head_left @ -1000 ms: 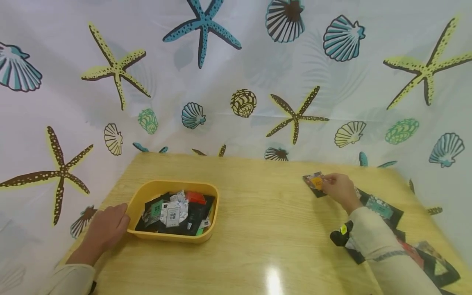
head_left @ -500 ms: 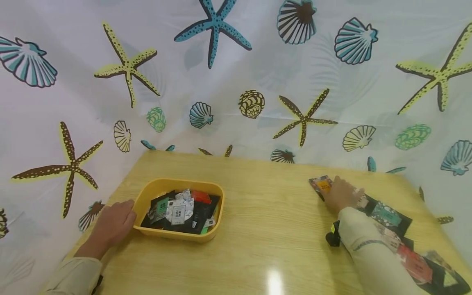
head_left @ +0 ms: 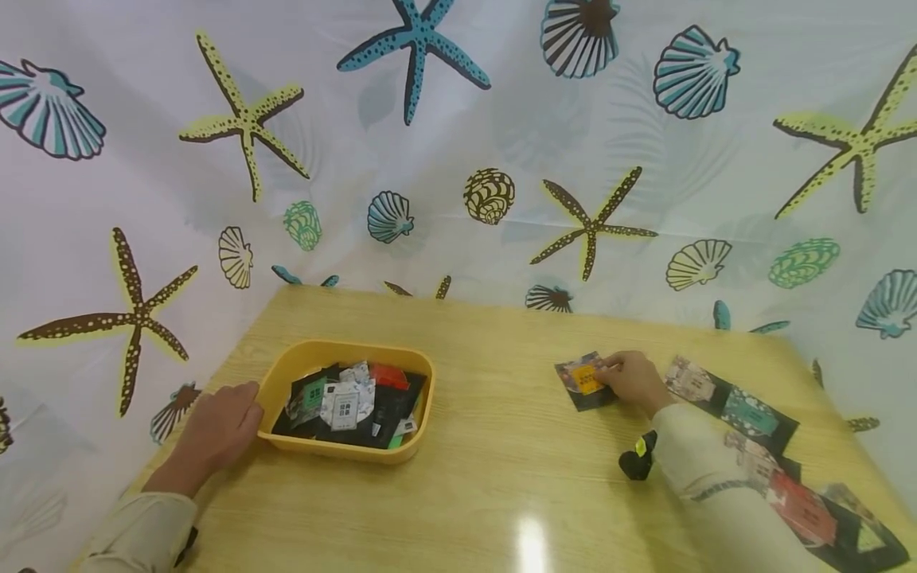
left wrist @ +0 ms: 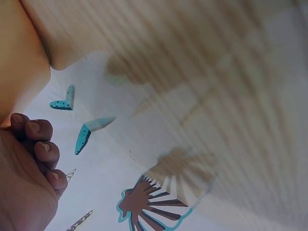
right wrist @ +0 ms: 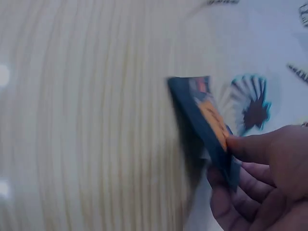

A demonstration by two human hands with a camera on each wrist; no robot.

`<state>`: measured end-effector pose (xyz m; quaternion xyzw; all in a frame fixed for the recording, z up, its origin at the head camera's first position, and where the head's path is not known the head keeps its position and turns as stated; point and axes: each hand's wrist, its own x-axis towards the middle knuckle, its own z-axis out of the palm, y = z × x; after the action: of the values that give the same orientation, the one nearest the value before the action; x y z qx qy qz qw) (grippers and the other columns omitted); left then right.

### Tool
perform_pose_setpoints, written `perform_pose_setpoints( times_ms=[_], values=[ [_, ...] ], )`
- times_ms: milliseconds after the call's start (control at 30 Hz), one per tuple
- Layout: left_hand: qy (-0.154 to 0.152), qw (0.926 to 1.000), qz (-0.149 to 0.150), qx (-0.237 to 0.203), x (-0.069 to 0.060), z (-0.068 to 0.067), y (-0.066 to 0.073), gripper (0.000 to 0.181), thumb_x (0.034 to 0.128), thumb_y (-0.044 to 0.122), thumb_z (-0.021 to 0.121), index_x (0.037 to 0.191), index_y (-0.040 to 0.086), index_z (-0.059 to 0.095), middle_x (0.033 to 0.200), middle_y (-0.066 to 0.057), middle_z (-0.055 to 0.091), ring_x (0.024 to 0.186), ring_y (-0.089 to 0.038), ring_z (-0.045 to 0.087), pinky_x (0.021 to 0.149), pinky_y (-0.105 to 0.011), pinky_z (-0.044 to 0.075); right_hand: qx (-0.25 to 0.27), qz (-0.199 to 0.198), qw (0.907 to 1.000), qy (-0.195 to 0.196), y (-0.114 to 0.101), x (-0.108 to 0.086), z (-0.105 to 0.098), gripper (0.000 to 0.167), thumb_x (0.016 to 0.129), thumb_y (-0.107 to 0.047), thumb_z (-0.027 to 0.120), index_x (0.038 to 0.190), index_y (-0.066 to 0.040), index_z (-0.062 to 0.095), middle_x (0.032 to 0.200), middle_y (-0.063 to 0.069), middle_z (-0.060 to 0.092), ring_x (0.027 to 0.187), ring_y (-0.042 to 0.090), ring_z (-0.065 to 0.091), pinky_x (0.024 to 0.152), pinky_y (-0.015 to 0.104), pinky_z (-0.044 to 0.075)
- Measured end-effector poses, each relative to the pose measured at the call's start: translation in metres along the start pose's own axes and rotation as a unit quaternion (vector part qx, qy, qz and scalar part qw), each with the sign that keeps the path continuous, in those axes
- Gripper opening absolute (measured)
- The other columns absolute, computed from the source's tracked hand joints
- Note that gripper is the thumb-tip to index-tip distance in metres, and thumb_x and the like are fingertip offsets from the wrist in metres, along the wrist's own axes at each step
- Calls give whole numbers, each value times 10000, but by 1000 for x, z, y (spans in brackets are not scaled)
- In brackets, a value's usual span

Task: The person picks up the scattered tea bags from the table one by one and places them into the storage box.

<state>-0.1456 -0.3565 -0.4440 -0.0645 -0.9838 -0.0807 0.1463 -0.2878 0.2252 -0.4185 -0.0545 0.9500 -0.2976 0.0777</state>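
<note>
In the head view my right hand (head_left: 636, 383) pinches a flat black packet (head_left: 576, 396) with an orange label between thumb and fingers, low over the table. Seen in the right wrist view, the packet (right wrist: 204, 115) stands tilted on edge, its lower corner between the thumb and curled fingers. My left hand (head_left: 222, 426) holds the left rim of a yellow plastic bin (head_left: 344, 455). Its fingers (left wrist: 46, 150) are curled beside the bin's wall (left wrist: 21, 62) in the left wrist view. Several packets (head_left: 347, 406) with green, white and red labels lie in the bin.
A row of several overlapping packets (head_left: 748, 418) runs along the table's right side, partly under my right sleeve (head_left: 716, 469). Wooden table (head_left: 487, 414) surface lies between bin and row. A white cloth (head_left: 444, 143) with starfish and shells hangs at the back and sides.
My right hand has drawn the orange-labelled packet left and nearer, away from the row of packets. The left hand stays at the bin. The head view has shifted slightly.
</note>
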Motion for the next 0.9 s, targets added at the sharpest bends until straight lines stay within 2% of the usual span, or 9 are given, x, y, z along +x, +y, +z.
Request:
perform_pose_setpoints(
  times_ms=[67,133,233,333,400,533,667,900],
  values=[
    [0,10000,8,12,1,-1,0,230,950,114,409,721,134,409,619,3,361,563,-172,339,570,-323,249,641,-65,9978,-170,-14,-2,7,361,990,-184,571,1203,104,620,1140,279,674,918,263,661,746,329,520],
    [-3,10000,13,16,2,-1,0,232,954,115,406,722,133,411,619,0,364,565,-174,343,573,-324,250,1297,-23,9908,-391,-32,-3,14,363,998,-190,562,1225,88,620,1137,236,685,896,190,647,738,287,514],
    [2,10000,15,4,2,-1,0,232,952,115,407,721,134,411,615,2,364,559,-172,339,568,-321,248,2081,61,9756,-700,-62,-5,26,380,987,-221,589,1251,51,620,1065,120,711,830,109,630,725,263,504],
    [13,10000,27,-40,1,0,0,232,949,110,409,719,135,411,607,7,360,546,-166,327,559,-315,245,2706,90,9575,-998,-96,-10,40,350,970,-202,612,1230,32,634,991,50,715,779,91,639,726,258,520],
    [15,10000,37,-50,0,1,0,232,951,111,408,721,138,412,607,12,359,547,-160,324,559,-312,245,2923,47,9491,-1172,-117,-15,50,329,960,-184,624,1216,19,653,986,55,721,771,93,652,723,253,535],
    [33,9999,22,-103,-1,2,-1,235,957,113,405,724,140,414,605,17,357,542,-157,318,559,-309,244,3190,-64,9371,-1416,-154,-22,74,315,942,-137,640,1213,20,668,1096,162,723,781,113,682,721,256,582],
    [99,9998,36,-165,-1,2,0,234,955,104,409,723,137,413,600,15,355,537,-151,309,554,-298,246,3278,-105,9331,-1477,-179,-26,94,313,929,-91,650,1223,14,671,1182,190,705,822,138,709,751,294,599],
    [78,9997,40,-209,-1,1,-1,223,952,97,414,732,132,416,612,16,356,554,-141,307,563,-280,251,3318,-414,9308,-1476,-202,-34,113,329,900,4,658,1226,41,644,1109,201,706,871,170,720,831,386,595]
  ],
)
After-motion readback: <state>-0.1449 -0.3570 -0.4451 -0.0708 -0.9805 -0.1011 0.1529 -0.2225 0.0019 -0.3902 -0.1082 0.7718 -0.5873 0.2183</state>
